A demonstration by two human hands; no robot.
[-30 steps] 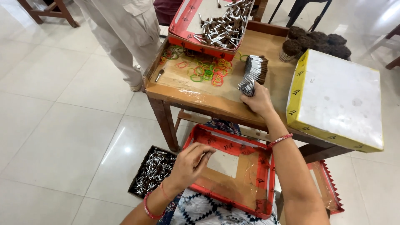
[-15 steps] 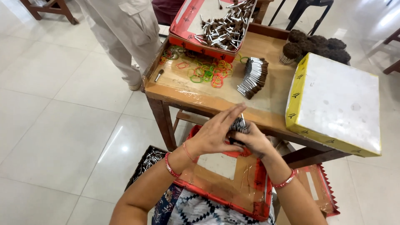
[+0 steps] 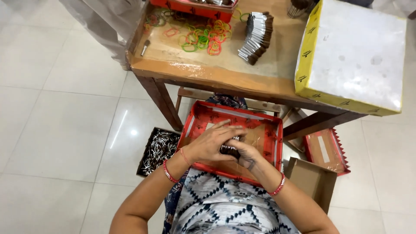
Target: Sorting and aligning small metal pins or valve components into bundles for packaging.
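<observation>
My left hand (image 3: 213, 142) and my right hand (image 3: 247, 152) are cupped together over a small dark bundle of metal pieces (image 3: 229, 150). Both hands hold it inside a red cardboard tray (image 3: 199, 119) that rests on my lap. The left hand lies on top, the right hand underneath. On the wooden table (image 3: 203, 73) above lies a row of similar silver and dark pieces (image 3: 255, 37) beside a scatter of coloured rubber bands (image 3: 201, 37).
A white box with yellow sides (image 3: 353, 56) sits on the table's right end. A dark box of loose metal pieces (image 3: 158, 149) lies on the floor at left. A brown carton (image 3: 312, 180) and another red tray (image 3: 325, 149) are at right. A person's legs (image 3: 108, 21) stand beyond the table.
My right hand took a bundle from the row on the table and brought it down to the lap tray. My left hand closed over it.
</observation>
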